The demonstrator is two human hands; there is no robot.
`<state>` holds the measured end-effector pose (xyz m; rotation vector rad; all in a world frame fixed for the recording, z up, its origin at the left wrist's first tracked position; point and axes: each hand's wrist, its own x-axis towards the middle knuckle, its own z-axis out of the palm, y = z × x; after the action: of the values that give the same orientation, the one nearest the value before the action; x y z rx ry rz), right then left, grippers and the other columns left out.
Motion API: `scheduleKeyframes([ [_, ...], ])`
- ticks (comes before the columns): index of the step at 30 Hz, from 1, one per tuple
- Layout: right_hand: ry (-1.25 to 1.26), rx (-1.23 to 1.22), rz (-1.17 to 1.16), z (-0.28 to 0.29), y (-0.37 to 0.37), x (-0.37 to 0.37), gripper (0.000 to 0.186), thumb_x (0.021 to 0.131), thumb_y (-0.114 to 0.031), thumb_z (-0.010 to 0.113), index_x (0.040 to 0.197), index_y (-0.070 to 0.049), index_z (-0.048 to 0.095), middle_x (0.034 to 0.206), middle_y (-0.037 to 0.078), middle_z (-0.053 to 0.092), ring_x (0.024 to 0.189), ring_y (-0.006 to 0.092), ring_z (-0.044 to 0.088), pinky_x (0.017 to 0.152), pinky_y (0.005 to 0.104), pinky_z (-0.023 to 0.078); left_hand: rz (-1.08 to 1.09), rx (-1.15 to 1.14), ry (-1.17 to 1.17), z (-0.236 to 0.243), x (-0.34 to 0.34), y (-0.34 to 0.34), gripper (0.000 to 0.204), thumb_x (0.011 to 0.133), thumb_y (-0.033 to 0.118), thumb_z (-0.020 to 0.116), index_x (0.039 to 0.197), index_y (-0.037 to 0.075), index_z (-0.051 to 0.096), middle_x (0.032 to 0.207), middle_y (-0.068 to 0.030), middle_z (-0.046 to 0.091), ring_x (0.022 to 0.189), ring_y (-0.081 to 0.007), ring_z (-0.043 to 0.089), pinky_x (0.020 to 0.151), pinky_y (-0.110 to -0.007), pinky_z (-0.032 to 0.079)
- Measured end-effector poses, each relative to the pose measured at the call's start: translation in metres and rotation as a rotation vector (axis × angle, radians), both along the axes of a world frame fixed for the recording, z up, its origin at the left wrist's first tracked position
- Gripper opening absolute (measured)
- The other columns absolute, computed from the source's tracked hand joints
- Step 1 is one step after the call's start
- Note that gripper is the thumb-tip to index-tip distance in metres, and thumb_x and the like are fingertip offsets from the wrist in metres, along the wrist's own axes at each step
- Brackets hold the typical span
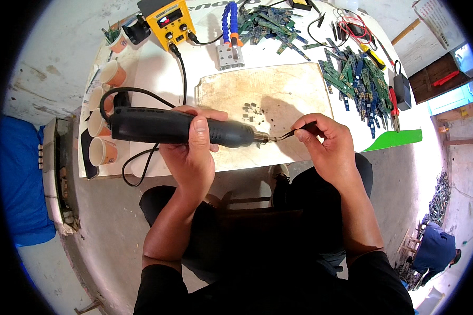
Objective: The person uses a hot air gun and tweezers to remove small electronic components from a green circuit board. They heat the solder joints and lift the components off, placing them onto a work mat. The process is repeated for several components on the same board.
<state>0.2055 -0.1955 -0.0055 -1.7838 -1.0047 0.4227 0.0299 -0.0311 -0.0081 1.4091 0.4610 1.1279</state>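
Nearest the camera, a seated person's black clothing (268, 262) fills the lower middle, with two bare forearms reaching up toward a broad white bench (157, 68). On the bench, close to its near edge, is a tan, stained board (220, 86). Beyond and to the right of it are two heaps of narrow green and blue circuit strips, one at the far side (268, 26) and one on the right (352, 79).

Stretching sideways above the tan board's near left part is a hot-air gun (168, 126). It lies in the left hand (192, 163), whose fingers are wrapped around the barrel, thumb along the side facing the camera. The gun is thick and matte black, with slots near its rear end, where a black cable loops away; its slim metal nozzle points right, toward the other hand.

Toward the far left stands a yellow control box (155, 26) with black knobs. The right hand (331, 147) has its fingers pinched on thin dark tweezers (294, 131), which slant down and left from the fingertips. Their tips are right beside the nozzle's end; whether they touch it, or grip something, cannot be told. Smallest of all, tiny dark chips (253, 110) lie scattered on the tan board, just beyond the nozzle.
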Motion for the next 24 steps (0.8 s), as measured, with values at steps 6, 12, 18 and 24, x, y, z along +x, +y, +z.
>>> scheduleKeyframes([
  [6,0.007,-0.039,0.0,0.0043,-0.0001,-0.0003,0.008,0.091,0.0,0.068,0.098,-0.002,0.067,0.083,0.005,0.07,0.075,0.0087,0.063,0.067,0.0246,0.049,0.042,0.059,0.061,-0.0026,0.0,0.0026,0.025,0.105,0.028,0.051,0.11,0.004,0.052,0.089,-0.0156,0.072,0.063,-0.0064,0.061,0.051,-0.018,0.045],
  [12,0.006,-0.014,0.0,0.0022,0.0002,-0.0008,0.008,0.091,0.0,0.068,0.098,-0.001,0.067,0.083,0.006,0.07,0.076,0.009,0.063,0.068,0.0245,0.049,0.009,0.017,0.025,-0.0012,-0.0022,0.0027,0.021,0.103,0.023,0.054,0.108,0.003,0.053,0.089,-0.0138,0.073,0.065,-0.0043,0.059,0.053,-0.016,0.044],
  [18,-0.007,-0.001,0.001,0.001,-0.0005,-0.0004,0.008,0.09,0.001,0.069,0.098,-0.001,0.067,0.084,0.006,0.07,0.076,0.0095,0.063,0.068,0.0245,0.05,0.013,-0.01,0.015,0.0012,-0.001,0.001,0.019,0.102,0.021,0.057,0.106,0.002,0.054,0.09,-0.012,0.073,0.066,-0.0029,0.059,0.054,-0.016,0.044],
  [24,0.006,-0.015,0.0,0.0031,-0.0003,-0.0014,0.008,0.09,0.002,0.069,0.097,-0.001,0.067,0.082,0.006,0.07,0.072,0.009,0.061,0.065,0.0241,0.048,0.001,-0.012,0.008,-0.0005,-0.0009,0.0004,0.018,0.101,0.018,0.058,0.107,0.002,0.053,0.091,-0.0126,0.073,0.07,-0.0045,0.061,0.053,-0.016,0.045],
])
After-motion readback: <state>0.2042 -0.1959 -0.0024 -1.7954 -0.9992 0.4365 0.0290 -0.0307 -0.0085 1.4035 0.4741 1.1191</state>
